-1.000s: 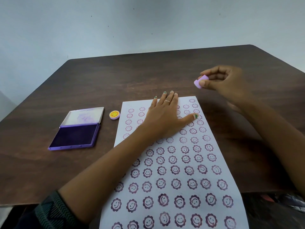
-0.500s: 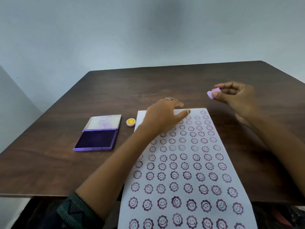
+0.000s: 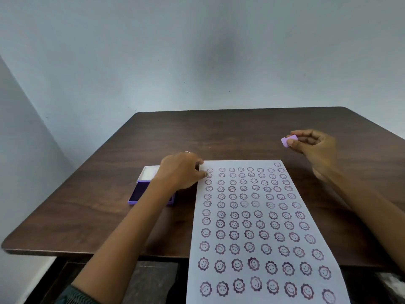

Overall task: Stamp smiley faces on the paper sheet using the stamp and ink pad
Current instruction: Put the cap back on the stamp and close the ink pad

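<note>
Left hand (image 3: 179, 172) has slid off the sheet (image 3: 252, 216) to its corner, curled, contents unclear; right hand (image 3: 315, 150) pinches the stamp (image 3: 286, 141); re-ink squarely on the pad (image 3: 140, 191) first.

A plain room, likely a home: dark wooden table (image 3: 241, 132) against a bare pale wall (image 3: 197, 51).

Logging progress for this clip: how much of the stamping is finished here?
Mostly done: the paper sheet is filled with rows of purple smiley prints, with one lone print starting the top row. In hand: the right hand pinches the stamp above the table, while the left hand rests at the sheet's top-left corner, partly covering the open ink pad. Left: the rest of that top row.
</note>
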